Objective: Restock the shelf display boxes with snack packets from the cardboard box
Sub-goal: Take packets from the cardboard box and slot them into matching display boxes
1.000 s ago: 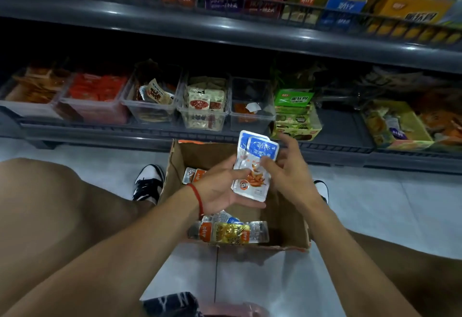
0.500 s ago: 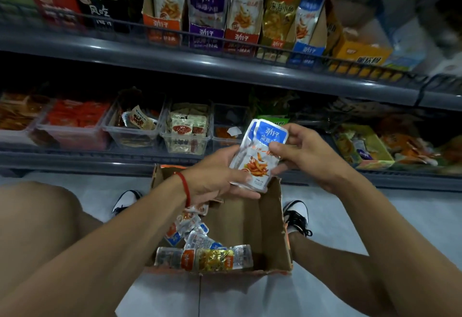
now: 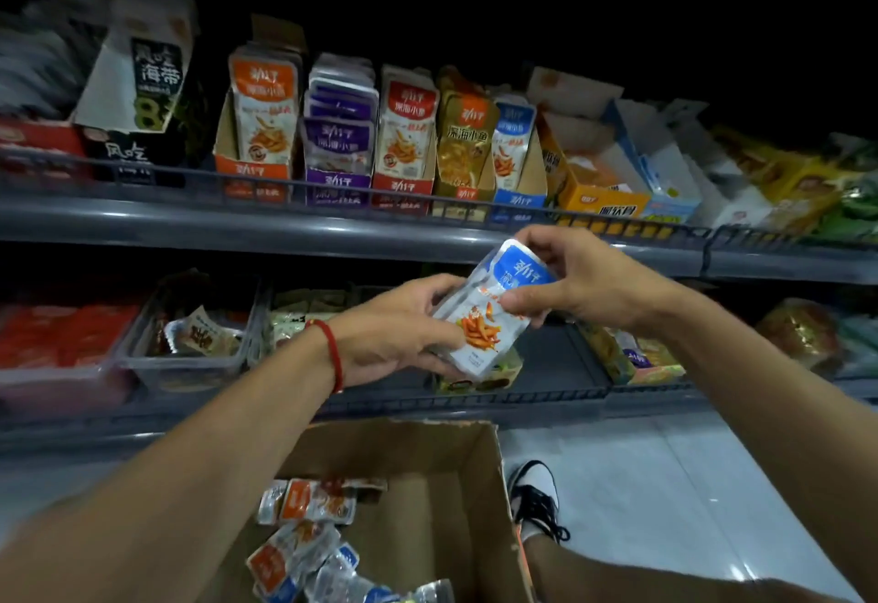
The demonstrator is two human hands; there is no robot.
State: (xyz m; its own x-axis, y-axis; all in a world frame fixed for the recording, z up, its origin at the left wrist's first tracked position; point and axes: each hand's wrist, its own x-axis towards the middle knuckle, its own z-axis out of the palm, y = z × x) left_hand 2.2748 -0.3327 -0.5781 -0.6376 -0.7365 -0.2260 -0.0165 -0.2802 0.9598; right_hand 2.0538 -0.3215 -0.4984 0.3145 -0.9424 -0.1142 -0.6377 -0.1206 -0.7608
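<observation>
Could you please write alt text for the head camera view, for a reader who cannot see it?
A person's left hand and right hand together hold a stack of blue-topped snack packets in front of store shelves. The blue display box stands on the upper shelf; an open cardboard box with more packets sits below.

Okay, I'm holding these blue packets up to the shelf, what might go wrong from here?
1. The blue-topped packets are a loose stack pinched between the left hand and right hand; one may slide out.
2. The blue display box stands tight beside the gold display box, so they may catch or land in the wrong one.
</observation>
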